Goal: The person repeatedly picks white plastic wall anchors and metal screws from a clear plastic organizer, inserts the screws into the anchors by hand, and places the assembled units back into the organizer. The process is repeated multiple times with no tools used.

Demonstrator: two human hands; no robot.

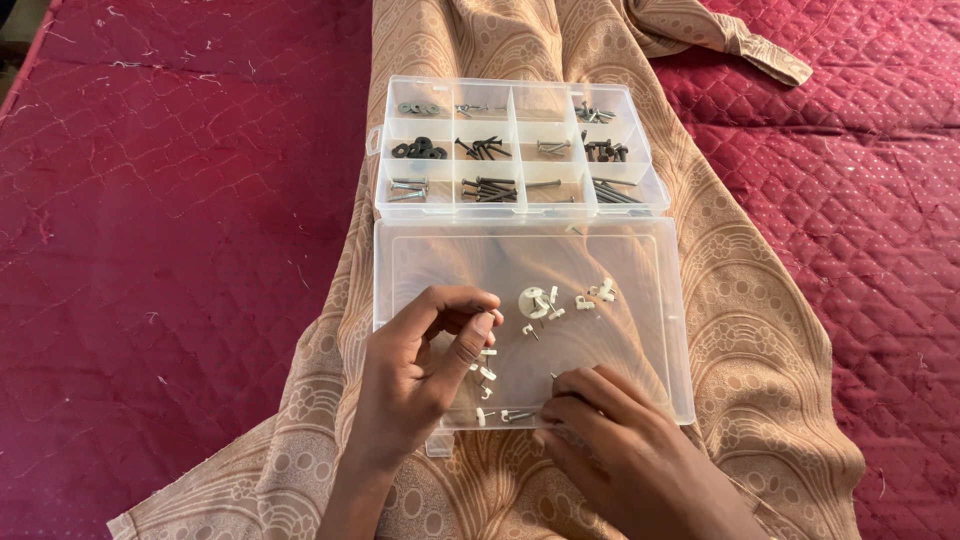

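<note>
A clear plastic organiser box (640,190) lies open on a tan patterned cloth. Its compartments hold dark screws (489,148), black washers (419,149) and silver bolts (408,188). The flat lid (650,340) lies toward me and carries several small white clips with nails (540,302). My left hand (425,375) hovers over the lid's left side, thumb and fingers pinched together on a small piece I cannot make out. My right hand (620,440) rests on the lid's near edge, fingertips pinching a thin nail beside white clips (497,415).
The tan cloth (760,330) drapes over a dark red quilted bedspread (170,220) that fills both sides of the view. A folded end of the cloth (740,40) lies at the top right.
</note>
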